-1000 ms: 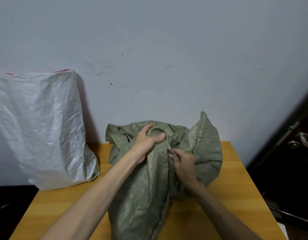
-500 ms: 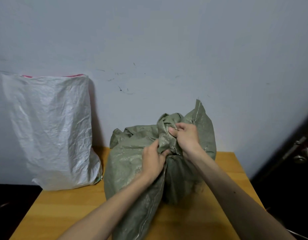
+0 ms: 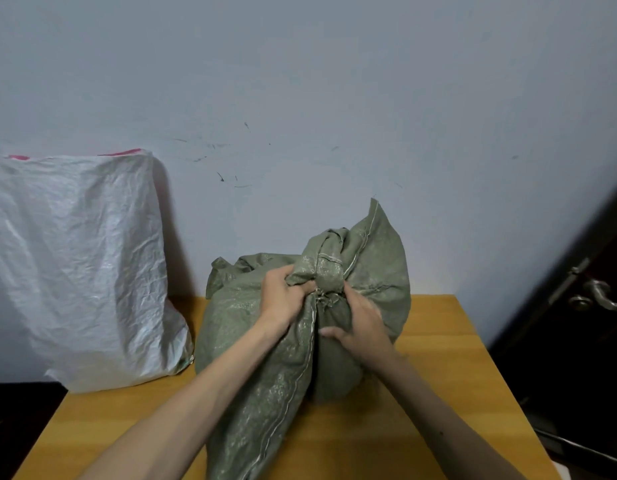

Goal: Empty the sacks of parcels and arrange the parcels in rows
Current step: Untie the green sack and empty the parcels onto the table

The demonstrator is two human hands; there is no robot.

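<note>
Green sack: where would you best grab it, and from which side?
Probably the knotted neck of the green sack, from above on the near side: the cloth bunches into a narrow upright twist there, where the left hand grips; the body below bulges wide.

No readable text on green sack [image 3: 237, 327], white sack [image 3: 78, 265]; none elsewhere.

Scuffed grey wall [image 3: 300, 81], wooden table [image 3: 456, 341] — dark door [image 3: 605, 258]

- In front of me, a wooden table [image 3: 445, 344] stands against the wall.
- The pale wall [image 3: 335, 81] has dark scuffs.
- To my right, a dark door [image 3: 577, 358] has a metal handle [image 3: 604, 300].
</note>
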